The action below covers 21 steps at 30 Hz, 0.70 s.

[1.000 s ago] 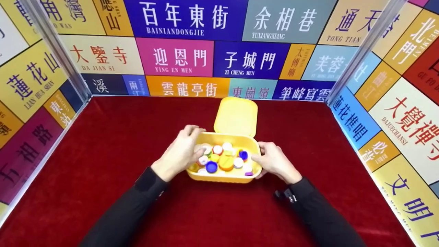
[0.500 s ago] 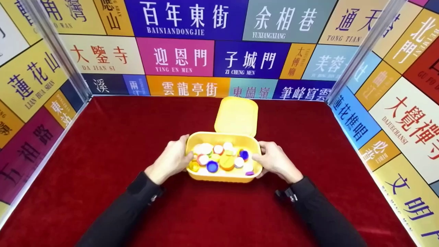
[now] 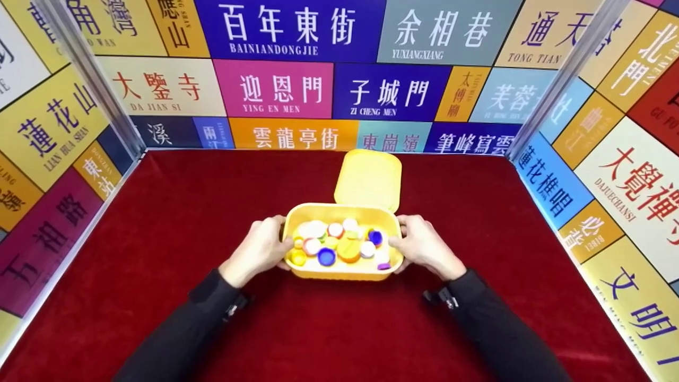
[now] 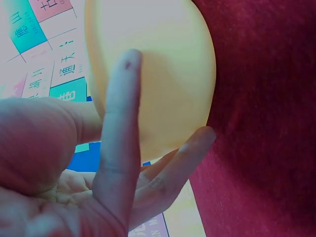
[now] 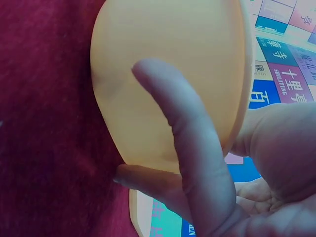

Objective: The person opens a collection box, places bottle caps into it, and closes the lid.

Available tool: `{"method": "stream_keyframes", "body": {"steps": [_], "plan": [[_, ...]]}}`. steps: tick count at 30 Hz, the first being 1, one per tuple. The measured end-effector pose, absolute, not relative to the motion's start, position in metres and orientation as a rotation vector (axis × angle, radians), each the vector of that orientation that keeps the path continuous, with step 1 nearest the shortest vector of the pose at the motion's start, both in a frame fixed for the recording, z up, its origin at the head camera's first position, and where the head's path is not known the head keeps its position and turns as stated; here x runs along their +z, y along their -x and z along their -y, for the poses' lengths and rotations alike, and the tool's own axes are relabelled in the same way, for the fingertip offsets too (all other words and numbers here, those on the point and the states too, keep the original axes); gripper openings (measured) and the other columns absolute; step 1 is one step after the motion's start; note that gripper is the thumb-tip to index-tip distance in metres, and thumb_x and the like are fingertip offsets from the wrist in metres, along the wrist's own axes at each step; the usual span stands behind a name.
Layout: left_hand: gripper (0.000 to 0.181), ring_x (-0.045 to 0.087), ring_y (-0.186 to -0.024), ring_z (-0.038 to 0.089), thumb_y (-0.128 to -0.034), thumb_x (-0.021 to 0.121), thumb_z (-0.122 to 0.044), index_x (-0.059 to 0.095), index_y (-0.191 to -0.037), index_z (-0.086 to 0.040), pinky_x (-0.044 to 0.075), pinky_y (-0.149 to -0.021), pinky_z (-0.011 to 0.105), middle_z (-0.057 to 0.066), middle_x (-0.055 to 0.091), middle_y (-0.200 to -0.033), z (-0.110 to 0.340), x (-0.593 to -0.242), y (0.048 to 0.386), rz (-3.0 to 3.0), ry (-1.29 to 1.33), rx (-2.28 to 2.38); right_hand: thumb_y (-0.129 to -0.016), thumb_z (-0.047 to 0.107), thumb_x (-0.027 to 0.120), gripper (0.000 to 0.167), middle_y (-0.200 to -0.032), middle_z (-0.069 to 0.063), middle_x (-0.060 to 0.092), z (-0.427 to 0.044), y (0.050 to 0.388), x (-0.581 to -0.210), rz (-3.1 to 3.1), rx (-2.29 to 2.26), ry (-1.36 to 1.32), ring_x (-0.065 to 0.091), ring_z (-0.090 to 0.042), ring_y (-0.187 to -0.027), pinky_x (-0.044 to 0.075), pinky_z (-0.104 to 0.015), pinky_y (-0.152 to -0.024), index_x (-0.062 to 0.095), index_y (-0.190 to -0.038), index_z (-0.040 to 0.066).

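A yellow plastic box (image 3: 339,275) stands on the red cloth, holding several bottle caps in white, blue, orange, yellow and purple. My left hand (image 3: 257,246) grips its left end, the thumb over the rim. At the opposite end my right hand (image 3: 424,244) holds the box the same way. In the left wrist view, fingers (image 4: 123,113) lie along the outer wall of the box (image 4: 173,74). Fingers (image 5: 192,128) also lie against the box wall (image 5: 163,29) in the right wrist view. An orange cap (image 3: 348,250) and a blue cap (image 3: 326,257) lie inside.
Behind the box a yellow lid (image 3: 368,179) lies flat on the red cloth (image 3: 212,185). Panels with Chinese place names (image 3: 273,87) wall in the back and both sides, with metal corner posts (image 3: 90,79).
My left hand has moved from over the caps out to the left end of the box and now grips it. The box has shifted very slightly left; my right hand keeps its hold.
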<state>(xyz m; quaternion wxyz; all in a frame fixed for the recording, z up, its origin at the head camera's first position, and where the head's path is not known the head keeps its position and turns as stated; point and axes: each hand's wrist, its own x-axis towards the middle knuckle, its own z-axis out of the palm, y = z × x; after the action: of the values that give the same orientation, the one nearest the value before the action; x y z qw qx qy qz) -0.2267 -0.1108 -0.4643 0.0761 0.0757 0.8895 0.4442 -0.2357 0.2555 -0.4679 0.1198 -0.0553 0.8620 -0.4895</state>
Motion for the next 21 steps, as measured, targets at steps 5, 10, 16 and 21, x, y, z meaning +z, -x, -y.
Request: {"method": "stream_keyframes", "body": {"steps": [5,10,16,21], "plan": [[0.046,0.084,-0.067,0.023,-0.1064,0.075,-0.002,0.067,-0.150,0.011,0.072,-0.063,0.045,0.029,0.082,-0.118,0.101,-0.462,0.228,-2.657,-0.230,1.374,-0.106,0.001,0.071,0.042,-0.117,-0.028,0.085,-0.265,0.236,-0.459,-2.546,-1.373,0.134,0.085,-0.033,-0.071,0.070,-0.048,-0.058,0.070,-0.147,-0.006],[0.038,0.085,-0.068,0.022,-0.1039,0.077,-0.003,0.074,-0.139,0.011,0.072,-0.063,0.043,0.025,0.084,-0.109,0.090,-0.461,0.229,-2.646,-0.303,1.400,-0.106,0.002,0.070,0.038,-0.109,-0.030,0.084,-0.274,0.234,-0.447,-2.626,-1.270,0.095,0.084,-0.030,-0.067,0.070,-0.051,-0.058,0.070,-0.143,-0.009],[0.033,0.084,-0.066,0.024,-0.1013,0.073,0.001,0.075,-0.133,0.011,0.071,-0.060,0.045,0.025,0.084,-0.105,0.115,-0.458,0.223,-2.721,-0.238,1.385,-0.104,0.006,0.071,0.037,-0.107,-0.025,0.086,-0.248,0.237,-0.450,-2.715,-1.191,0.242,0.084,-0.025,-0.070,0.070,-0.043,-0.059,0.073,-0.139,-0.006],[0.037,0.085,-0.069,0.024,-0.1013,0.077,0.000,0.074,-0.136,0.012,0.071,-0.060,0.041,0.026,0.084,-0.109,0.119,-0.458,0.220,-2.723,-0.240,1.366,-0.104,0.005,0.071,0.037,-0.107,-0.026,0.085,-0.248,0.234,-0.447,-2.700,-1.177,0.253,0.085,-0.030,-0.073,0.070,-0.044,-0.059,0.072,-0.140,-0.006]]}}
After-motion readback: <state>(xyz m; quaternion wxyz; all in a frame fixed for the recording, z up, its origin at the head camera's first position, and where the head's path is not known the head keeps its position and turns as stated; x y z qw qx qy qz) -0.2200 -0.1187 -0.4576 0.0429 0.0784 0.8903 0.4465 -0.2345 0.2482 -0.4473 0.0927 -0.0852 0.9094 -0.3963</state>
